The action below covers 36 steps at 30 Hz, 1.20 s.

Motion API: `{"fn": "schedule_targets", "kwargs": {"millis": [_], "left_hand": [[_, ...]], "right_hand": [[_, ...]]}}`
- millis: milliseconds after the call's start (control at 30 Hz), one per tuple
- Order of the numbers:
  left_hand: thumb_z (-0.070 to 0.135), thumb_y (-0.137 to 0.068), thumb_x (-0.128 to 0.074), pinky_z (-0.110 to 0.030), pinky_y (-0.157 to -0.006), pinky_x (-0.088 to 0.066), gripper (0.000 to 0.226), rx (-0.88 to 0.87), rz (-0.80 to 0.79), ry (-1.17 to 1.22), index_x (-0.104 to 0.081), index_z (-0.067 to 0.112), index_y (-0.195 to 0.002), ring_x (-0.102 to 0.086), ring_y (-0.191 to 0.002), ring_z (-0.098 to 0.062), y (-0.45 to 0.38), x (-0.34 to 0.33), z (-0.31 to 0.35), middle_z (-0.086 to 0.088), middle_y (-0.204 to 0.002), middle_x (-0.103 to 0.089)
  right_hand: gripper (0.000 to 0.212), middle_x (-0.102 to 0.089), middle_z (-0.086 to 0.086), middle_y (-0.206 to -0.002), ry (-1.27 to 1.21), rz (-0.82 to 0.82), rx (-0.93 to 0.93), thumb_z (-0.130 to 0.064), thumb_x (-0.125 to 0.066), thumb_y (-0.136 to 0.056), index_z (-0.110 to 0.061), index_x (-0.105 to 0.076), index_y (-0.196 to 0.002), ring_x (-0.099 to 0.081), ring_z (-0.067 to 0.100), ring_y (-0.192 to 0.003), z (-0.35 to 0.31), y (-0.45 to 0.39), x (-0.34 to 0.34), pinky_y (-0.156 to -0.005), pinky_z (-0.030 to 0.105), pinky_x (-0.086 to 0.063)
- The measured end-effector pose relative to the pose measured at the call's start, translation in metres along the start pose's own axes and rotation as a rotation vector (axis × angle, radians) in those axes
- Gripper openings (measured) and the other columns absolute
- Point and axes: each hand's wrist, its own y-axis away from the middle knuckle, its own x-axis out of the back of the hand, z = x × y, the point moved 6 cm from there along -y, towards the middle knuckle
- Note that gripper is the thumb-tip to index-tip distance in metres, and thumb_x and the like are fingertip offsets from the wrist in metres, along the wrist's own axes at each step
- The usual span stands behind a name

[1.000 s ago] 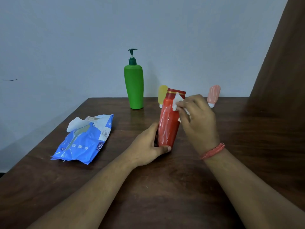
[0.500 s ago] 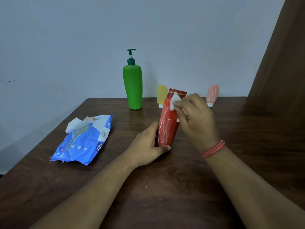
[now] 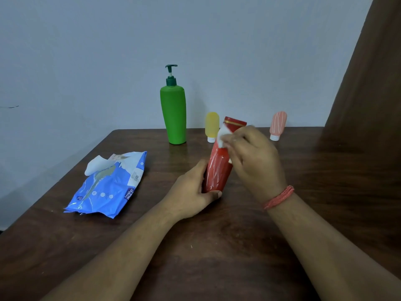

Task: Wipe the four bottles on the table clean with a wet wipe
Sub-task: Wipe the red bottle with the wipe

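Note:
A red bottle (image 3: 218,168) stands tilted on the wooden table (image 3: 217,246), near its middle. My left hand (image 3: 191,192) grips the bottle's base. My right hand (image 3: 253,161) pinches a white wet wipe (image 3: 222,136) against the bottle's upper part, just under its cap. A tall green pump bottle (image 3: 173,114) stands upright at the back. A small yellow bottle (image 3: 212,126) stands cap-down behind the red one. A small pink bottle (image 3: 277,125) stands cap-down at the back right.
A blue wet-wipe pack (image 3: 108,185) lies on the table's left side with a white wipe sticking out of its opening. A pale wall runs behind the table. A brown curtain (image 3: 368,83) hangs at the right.
My right hand has slid the wipe a little to the left across the top of the red bottle. My left hand keeps its hold on the base.

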Motion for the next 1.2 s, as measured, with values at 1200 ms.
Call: {"fn": "schedule_targets", "kwargs": {"millis": [1200], "left_hand": [[0.035, -0.084, -0.078, -0.026, -0.092, -0.048, 0.070, 0.069, 0.026, 0.106, -0.037, 0.034, -0.141, -0.055, -0.111, -0.006, 0.000, 0.006, -0.012, 0.012, -0.131, -0.056]], "right_hand": [[0.011, -0.068, 0.009, -0.100, -0.038, -0.306, 0.103, -0.008, -0.071, -0.085, -0.004, -0.072, -0.095, -0.065, 0.027, -0.093, -0.011, 0.013, -0.031, -0.082, 0.045, -0.059]]}}
